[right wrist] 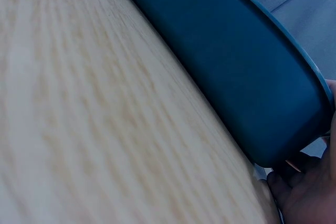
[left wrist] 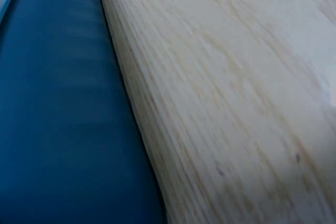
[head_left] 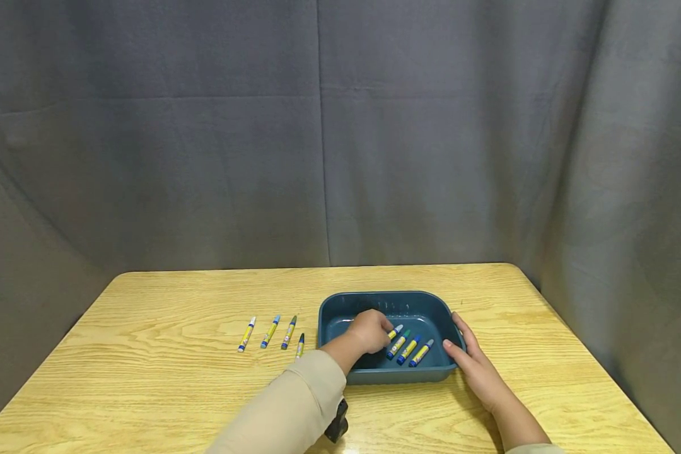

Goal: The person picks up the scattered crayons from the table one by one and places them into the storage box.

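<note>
A dark teal rectangular tray (head_left: 388,376) stands on the table, with several crayons in yellow and blue wrappers lying slanted side by side in its right half. My left hand (head_left: 369,332) reaches over the near left side into the tray. Its fingers pinch the leftmost crayon (head_left: 395,332) of that row, whose lower part is hidden behind them. Next to it lie a green-tipped crayon (head_left: 398,345), a blue one (head_left: 408,350) and a grey-tipped one (head_left: 421,353). My right hand (head_left: 477,366) holds the tray's right end, thumb at the rim and fingers along the outer wall.
Left of the tray, several more crayons lie on the wooden table (head_left: 147,378): a white-tipped one (head_left: 246,334), a light blue one (head_left: 270,331), an olive one (head_left: 289,332) and a dark one (head_left: 300,345) partly behind my left sleeve. A grey curtain (head_left: 204,157) hangs behind.
</note>
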`<state>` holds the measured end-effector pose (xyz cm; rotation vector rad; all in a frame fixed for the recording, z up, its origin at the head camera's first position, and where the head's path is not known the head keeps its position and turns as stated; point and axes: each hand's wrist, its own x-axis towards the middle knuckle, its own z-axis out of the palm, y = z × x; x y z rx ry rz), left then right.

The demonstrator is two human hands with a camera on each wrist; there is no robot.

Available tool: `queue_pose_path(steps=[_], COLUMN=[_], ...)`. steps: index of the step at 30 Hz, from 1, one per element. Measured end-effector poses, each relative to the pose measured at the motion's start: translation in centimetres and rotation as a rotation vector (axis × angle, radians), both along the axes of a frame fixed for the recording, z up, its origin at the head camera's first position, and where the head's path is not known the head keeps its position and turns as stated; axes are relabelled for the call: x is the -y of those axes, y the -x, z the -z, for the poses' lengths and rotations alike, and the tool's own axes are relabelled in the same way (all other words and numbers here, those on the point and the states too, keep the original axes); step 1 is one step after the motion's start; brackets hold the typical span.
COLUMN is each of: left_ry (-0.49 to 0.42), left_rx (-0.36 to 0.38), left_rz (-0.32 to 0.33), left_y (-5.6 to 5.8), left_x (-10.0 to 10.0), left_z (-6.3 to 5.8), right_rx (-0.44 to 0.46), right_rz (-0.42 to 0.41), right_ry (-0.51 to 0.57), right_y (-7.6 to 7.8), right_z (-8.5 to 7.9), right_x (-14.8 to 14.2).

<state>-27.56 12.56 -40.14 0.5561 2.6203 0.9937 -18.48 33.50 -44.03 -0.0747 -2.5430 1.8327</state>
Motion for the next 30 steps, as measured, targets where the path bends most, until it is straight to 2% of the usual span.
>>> queue_pose_path(steps=[5,11,17,24,30], left_ry=[0.072,0.072,0.097,0.094,0.040], left_rx=[-0.010,0.013,0.000,-0.014,-0.015], left_rz=[-0.004,-0.005,0.005,0.017,0.047], left_y=[0.09,0.14,0.09,0.04,0.13], left_x=[-0.39,-0.55,-0.55,-0.43,0.39], left_z=[0.28,0.32,0.41,0.42,-0.17], right_rx=[0.001,-0.001,0.011,0.012,0.013], right_rz=[-0.001,0.002,0.000,0.005,0.005], right_ry=[-0.003,-0.007,-0.003,-0.016,-0.032], right_y=[0.00,0.04,-0.01,-0.04,-0.02], right_z=[-0.02,-0.02,-0.02,0.03,0.03], right_x=[0.00,-0.05,-0.02,-0.05,-0.09])
